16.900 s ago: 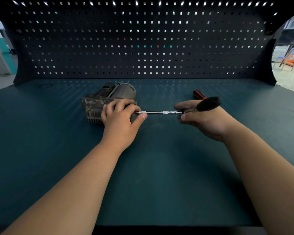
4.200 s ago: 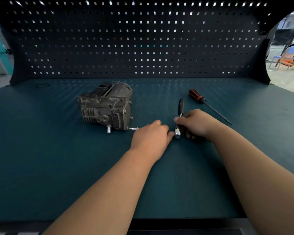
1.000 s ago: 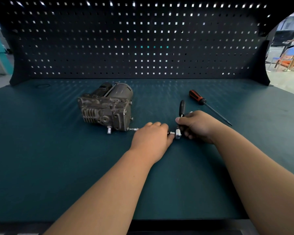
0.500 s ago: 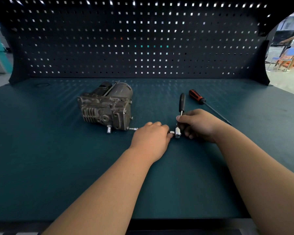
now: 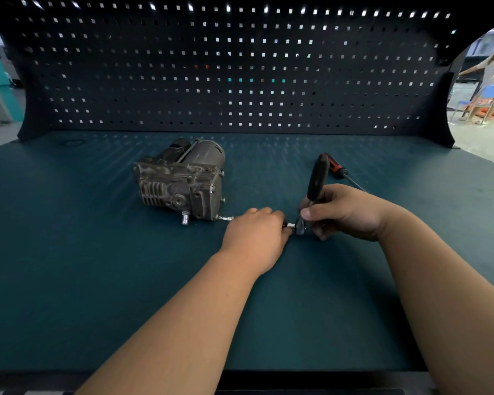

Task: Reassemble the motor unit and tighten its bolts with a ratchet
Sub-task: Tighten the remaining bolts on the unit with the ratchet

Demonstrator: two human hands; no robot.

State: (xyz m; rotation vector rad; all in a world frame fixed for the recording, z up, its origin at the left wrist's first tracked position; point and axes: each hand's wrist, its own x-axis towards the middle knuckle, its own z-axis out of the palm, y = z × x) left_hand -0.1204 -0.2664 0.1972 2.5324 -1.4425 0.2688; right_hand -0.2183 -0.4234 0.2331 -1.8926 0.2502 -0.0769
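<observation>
The grey motor unit (image 5: 183,181) lies on the green bench left of centre. A thin extension bar (image 5: 226,218) runs from a bolt at its lower right corner toward the ratchet (image 5: 315,183), whose black handle tilts up and away. My left hand (image 5: 254,233) is curled over the middle of the bar and hides it. My right hand (image 5: 344,212) grips the ratchet just above its chrome head (image 5: 299,229), thumb on the front.
A screwdriver (image 5: 337,168) with a red and black handle lies behind the ratchet. The black pegboard wall (image 5: 240,81) closes the back of the bench (image 5: 69,280). A person stands beyond the right edge.
The ratchet handle has swung up from nearly flat to tilted toward me. Both hands stay at the same spots and the motor unit has not moved.
</observation>
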